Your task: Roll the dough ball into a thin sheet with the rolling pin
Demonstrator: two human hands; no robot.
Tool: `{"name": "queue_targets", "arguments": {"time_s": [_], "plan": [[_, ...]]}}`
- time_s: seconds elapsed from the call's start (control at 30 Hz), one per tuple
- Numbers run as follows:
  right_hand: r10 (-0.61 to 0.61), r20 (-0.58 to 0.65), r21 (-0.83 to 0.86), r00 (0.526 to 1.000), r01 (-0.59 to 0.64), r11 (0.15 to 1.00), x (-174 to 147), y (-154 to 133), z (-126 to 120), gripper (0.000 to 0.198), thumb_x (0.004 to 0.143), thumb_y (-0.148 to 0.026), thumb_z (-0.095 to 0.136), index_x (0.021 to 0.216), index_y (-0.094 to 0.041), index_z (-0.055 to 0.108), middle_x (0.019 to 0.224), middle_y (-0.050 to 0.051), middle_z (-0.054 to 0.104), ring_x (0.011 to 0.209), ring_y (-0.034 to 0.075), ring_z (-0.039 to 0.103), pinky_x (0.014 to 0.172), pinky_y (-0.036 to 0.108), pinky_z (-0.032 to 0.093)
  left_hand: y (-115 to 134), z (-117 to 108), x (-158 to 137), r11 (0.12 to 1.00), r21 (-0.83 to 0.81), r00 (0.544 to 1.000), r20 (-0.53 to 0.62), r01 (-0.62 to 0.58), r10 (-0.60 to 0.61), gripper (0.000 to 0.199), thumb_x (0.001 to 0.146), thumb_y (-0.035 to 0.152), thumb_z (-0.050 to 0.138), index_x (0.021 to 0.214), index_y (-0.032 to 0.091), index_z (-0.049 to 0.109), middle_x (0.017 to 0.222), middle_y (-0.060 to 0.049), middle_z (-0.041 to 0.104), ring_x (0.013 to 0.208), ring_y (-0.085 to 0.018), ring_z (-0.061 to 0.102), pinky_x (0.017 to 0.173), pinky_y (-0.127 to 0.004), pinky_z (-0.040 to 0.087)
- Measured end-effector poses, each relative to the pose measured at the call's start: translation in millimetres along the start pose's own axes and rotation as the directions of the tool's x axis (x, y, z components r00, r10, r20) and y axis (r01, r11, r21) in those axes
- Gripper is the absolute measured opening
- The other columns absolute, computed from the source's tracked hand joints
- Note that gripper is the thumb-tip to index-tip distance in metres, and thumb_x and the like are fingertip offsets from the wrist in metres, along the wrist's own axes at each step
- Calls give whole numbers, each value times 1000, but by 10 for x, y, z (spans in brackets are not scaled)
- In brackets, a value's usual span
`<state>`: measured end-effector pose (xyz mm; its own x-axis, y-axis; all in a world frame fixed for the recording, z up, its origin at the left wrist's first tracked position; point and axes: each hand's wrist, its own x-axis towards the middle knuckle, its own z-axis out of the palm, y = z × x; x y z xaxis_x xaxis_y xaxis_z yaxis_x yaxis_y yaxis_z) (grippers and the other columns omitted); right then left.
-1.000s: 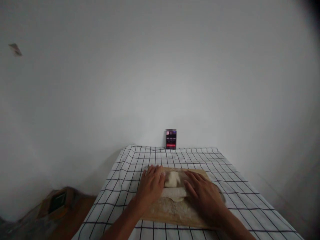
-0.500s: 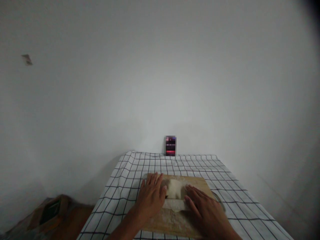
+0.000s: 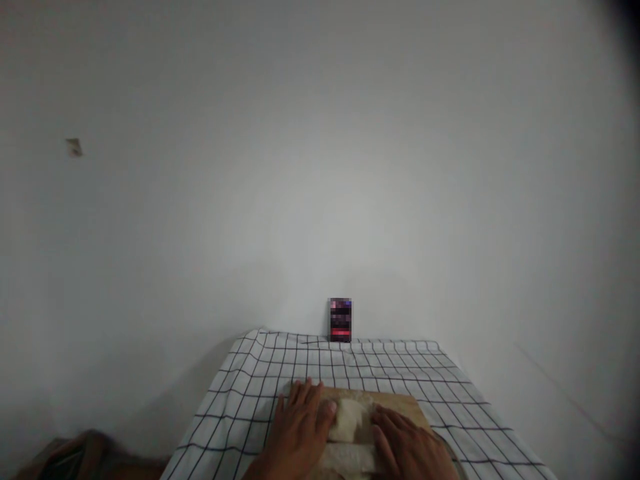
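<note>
Fingers of the left hand [image 3: 300, 430] lie stretched out and spread, pointing toward the far edge of the board [image 3: 400, 402]; those of the right hand [image 3: 413, 447] are extended too, held close together and angled inward over the board's right part. Neither set is curled around anything. Between the two hands, on the near part of the board, a pale rolling pin [image 3: 347, 459] runs crosswise; the hands cover its ends, so how the palms meet it cannot be told. Dough [image 3: 353, 420] lies flat on the board just beyond the pin, between the left thumb and the right fingertips, off-white and roughly squarish.

At the board's right edge, just beside the right hand, shows a curved rim [image 3: 456, 457], apparently of a round dish; the rest of it is covered, and what it holds cannot be seen. Well to the left of the board, low down, sits a brown box [image 3: 67, 460] with a dark face; its contents are too dim to make out. Under and around the board spreads the cloth-covered surface [image 3: 235, 413], white with thin dark lines crossing in squares. Beyond the board, at the surface's far edge, a phone [image 3: 341, 320] stands upright against the wall [image 3: 320, 167], its screen blurred into blocks.
</note>
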<state>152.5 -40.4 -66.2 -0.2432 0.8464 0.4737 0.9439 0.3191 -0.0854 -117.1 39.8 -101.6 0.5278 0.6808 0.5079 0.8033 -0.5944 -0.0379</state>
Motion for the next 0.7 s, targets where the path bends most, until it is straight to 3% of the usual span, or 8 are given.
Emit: {"name": "queue_targets", "arguments": {"time_s": [0.13, 0.2, 0.33, 0.47, 0.57, 0.7], "plan": [[14, -20, 14, 1000, -14, 1000, -120, -81, -55, 37, 103, -33, 44, 124, -25, 74, 132, 9, 74, 121, 26, 72, 99, 38, 59, 121, -183, -31, 999, -38, 1000, 11, 23, -23, 42, 108, 43, 46, 146, 31, 58, 154, -12, 57, 143, -39, 50, 110, -68, 48], [51, -24, 48, 998, -50, 998, -182, -192, -178, 38, 105, -34, 42, 126, -26, 73, 135, 9, 73, 126, 25, 69, 105, 39, 56, 230, -330, -25, 989, -82, 992, 22, 122, -120, 48, 108, 46, 44, 149, 25, 54, 155, -15, 55, 145, -38, 47, 114, -66, 45], [135, 36, 93, 990, -138, 986, -225, -345, -356, 45, 107, -37, 36, 128, -22, 73, 138, 11, 71, 129, 26, 66, 107, 44, 55, 340, -508, -13, 971, -159, 982, 79, 180, -169, 52, 108, 51, 42, 153, 26, 51, 159, -14, 51, 150, -37, 41, 118, -65, 39], [113, 49, 87, 992, -117, 989, -222, -256, -261, 45, 107, -38, 37, 131, -25, 72, 141, 9, 69, 131, 26, 65, 108, 42, 55, 279, -428, -78, 984, -104, 989, 58, 143, -137, 55, 107, 52, 41, 155, 27, 49, 163, -13, 46, 151, -40, 40, 115, -67, 42], [9, 47, 74, 999, -13, 997, -160, -101, -121, 35, 101, -39, 51, 125, -32, 75, 132, 6, 75, 121, 28, 71, 98, 39, 61, 190, -268, -71, 998, -30, 998, -13, 59, -60, 50, 108, 49, 42, 153, 29, 53, 159, -11, 52, 149, -37, 44, 113, -61, 47], [-25, 10, 19, 1000, 24, 1000, -139, -113, -178, 27, 98, -41, 56, 115, -31, 75, 127, 7, 76, 116, 31, 71, 93, 45, 59, 209, -254, -5, 992, -36, 993, 1, 122, -122, 49, 108, 48, 39, 149, 26, 57, 152, -14, 58, 142, -38, 51, 108, -62, 51]]}}
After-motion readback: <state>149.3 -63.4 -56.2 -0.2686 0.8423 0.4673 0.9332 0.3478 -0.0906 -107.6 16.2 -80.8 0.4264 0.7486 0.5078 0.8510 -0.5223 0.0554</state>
